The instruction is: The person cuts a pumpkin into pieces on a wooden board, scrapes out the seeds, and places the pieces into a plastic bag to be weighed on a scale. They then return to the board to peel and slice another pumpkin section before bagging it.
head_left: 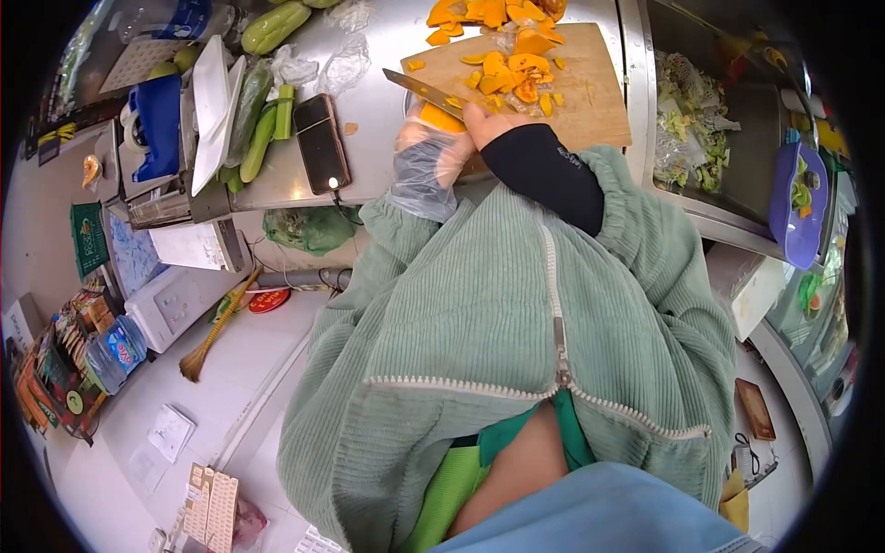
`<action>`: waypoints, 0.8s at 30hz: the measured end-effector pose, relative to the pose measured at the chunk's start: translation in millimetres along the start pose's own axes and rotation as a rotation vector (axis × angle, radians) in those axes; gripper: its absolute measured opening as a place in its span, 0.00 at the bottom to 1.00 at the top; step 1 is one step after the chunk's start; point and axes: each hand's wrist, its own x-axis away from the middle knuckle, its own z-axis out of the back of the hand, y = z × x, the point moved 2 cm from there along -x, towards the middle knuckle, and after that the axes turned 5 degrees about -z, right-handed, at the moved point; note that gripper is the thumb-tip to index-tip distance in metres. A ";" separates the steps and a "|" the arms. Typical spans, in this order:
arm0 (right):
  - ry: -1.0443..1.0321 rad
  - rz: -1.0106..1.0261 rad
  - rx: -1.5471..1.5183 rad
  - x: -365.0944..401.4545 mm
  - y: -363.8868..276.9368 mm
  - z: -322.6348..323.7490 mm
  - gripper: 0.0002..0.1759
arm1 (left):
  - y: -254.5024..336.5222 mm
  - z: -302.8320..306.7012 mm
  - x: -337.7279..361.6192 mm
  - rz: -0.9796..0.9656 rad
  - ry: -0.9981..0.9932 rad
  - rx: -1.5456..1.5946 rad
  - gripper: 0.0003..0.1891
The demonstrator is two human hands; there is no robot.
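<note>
Steel counter (373, 115) w/ board (590, 101), phone (322, 143); R hand (481, 122) tight on knife (419, 89), gloved L hand (424, 164), grip unclear.

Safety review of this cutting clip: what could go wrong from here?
1. The knife in the right hand crosses just above the gloved left hand, which holds a squash piece. A slip could cut through the thin glove.
2. Cut squash chunks crowd the cutting board; some may roll off.
3. The phone lies near the counter edge; its cable could snag.
</note>
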 end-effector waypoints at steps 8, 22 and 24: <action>-0.019 -0.055 -0.030 24.1 25.6 -4.6 0.11 | 5.1 -3.3 -3.1 -0.068 -0.010 -0.028 0.20; 0.043 0.025 -0.291 16.3 55.2 -7.2 0.18 | 2.3 14.8 1.5 0.152 -0.092 -0.010 0.23; 0.035 0.057 -0.252 19.2 59.2 -8.3 0.20 | 4.7 13.8 0.6 0.257 -0.120 -0.058 0.22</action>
